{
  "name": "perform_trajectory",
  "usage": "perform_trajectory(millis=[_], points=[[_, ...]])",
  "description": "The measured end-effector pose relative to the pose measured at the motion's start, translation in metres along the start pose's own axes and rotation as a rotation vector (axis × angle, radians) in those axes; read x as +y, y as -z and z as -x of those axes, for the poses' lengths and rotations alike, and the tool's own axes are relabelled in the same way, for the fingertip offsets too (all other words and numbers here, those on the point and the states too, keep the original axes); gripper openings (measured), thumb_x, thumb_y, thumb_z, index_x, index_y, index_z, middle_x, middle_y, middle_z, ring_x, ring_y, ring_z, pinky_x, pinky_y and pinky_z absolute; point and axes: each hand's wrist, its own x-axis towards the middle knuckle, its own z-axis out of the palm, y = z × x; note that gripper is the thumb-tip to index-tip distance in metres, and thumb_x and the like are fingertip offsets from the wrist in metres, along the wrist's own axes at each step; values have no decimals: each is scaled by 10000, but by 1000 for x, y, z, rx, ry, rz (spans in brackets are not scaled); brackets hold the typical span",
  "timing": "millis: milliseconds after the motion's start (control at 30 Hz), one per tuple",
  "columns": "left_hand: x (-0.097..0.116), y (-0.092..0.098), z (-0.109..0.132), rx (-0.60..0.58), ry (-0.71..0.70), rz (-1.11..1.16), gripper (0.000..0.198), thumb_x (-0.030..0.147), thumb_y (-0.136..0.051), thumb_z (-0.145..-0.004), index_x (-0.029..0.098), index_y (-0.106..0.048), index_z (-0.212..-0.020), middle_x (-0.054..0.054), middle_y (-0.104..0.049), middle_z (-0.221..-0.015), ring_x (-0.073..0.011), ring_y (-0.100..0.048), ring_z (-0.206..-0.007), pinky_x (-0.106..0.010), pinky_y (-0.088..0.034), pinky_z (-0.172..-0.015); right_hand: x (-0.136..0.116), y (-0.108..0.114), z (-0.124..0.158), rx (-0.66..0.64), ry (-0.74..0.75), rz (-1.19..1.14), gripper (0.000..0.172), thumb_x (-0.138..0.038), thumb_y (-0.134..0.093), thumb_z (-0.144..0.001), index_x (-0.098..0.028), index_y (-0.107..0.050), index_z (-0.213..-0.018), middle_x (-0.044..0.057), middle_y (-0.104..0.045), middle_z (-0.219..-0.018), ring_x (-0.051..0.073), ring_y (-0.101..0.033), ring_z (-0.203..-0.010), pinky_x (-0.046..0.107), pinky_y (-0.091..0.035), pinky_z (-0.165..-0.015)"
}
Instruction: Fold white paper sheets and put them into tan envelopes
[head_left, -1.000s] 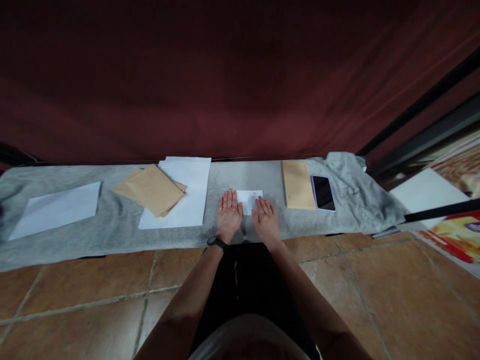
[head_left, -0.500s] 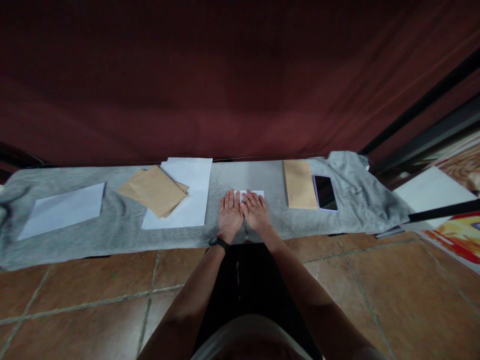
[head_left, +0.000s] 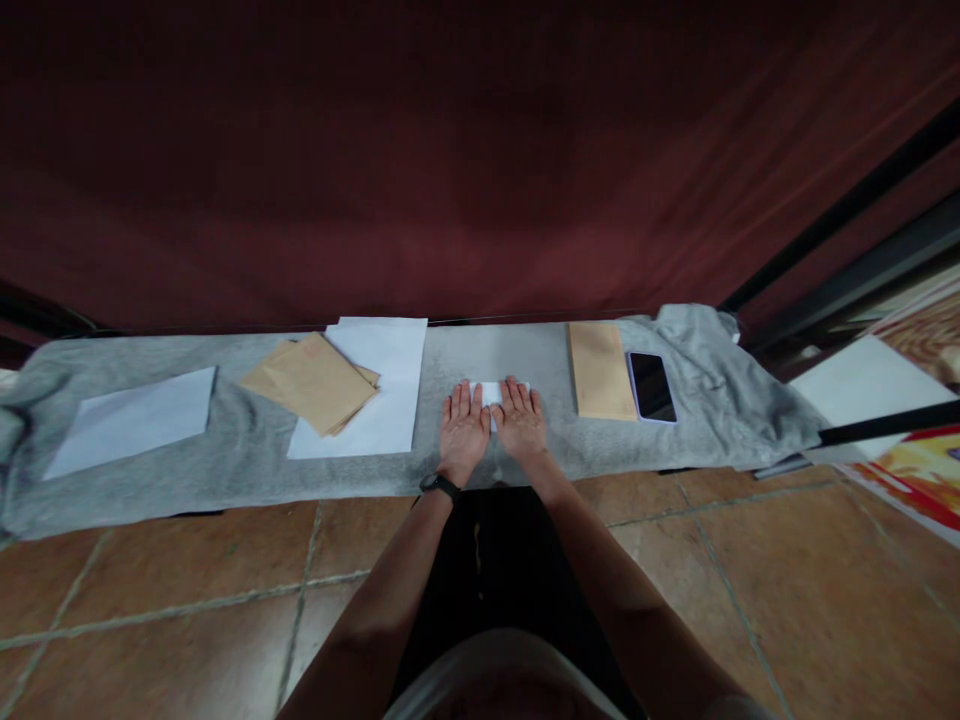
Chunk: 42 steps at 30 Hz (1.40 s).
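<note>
A small white piece of paper [head_left: 491, 393] lies on the grey cloth in front of me, mostly covered by my hands. My left hand [head_left: 463, 430] rests flat on its left side, fingers stretched out and pointing away from me. On the paper's right side lies my right hand [head_left: 521, 422], palm down, its fingers extended too. The two thumbs are close together over the middle of the paper. A dark band [head_left: 440, 485] is around my left wrist.
Left of my hands, brown envelopes [head_left: 319, 380] lie on white sheets [head_left: 394, 400]; another white sheet [head_left: 142, 415] is farther left. To the right are a stack of brown envelopes [head_left: 602, 370] and a phone [head_left: 652, 386]. Grey cloth [head_left: 255, 470] covers the narrow bench against a dark red curtain [head_left: 480, 240].
My right hand has slid slightly to the right, so more of the paper shows between the hands. The left hand stays nearly in place.
</note>
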Motion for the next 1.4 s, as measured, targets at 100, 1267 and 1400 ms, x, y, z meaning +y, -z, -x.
perform_trajectory(millis=[100,1267,1400], points=[[0,0,0,0,3,5,591,353,-287,-1057,123,-283,-1601,-136,-212,-1689,-267,-180,-1568,-462,-172,-1274,3,-2,2,37,0,6,548,-346,-381,-1060,-113,-395,-1556,144,-380,-1619,314,-348,-1499,526,-223,-1230],[3,2,3,36,14,51,683,488,-294,-1047,88,-265,-1600,-171,-241,-1672,-278,-189,-1565,-471,-153,-1277,38,17,34,184,14,-76,515,-221,-354,-1035,-103,-432,-1530,154,-489,-1552,252,-427,-1455,497,-344,-1205],[2,1,2,45,11,56,676,484,-297,-1046,99,-269,-1600,-165,-257,-1668,-279,-201,-1562,-482,-161,-1274,39,23,49,86,180,-100,460,-215,-419,-1022,-155,-544,-1461,106,-582,-1480,228,-513,-1393,446,-373,-1202]])
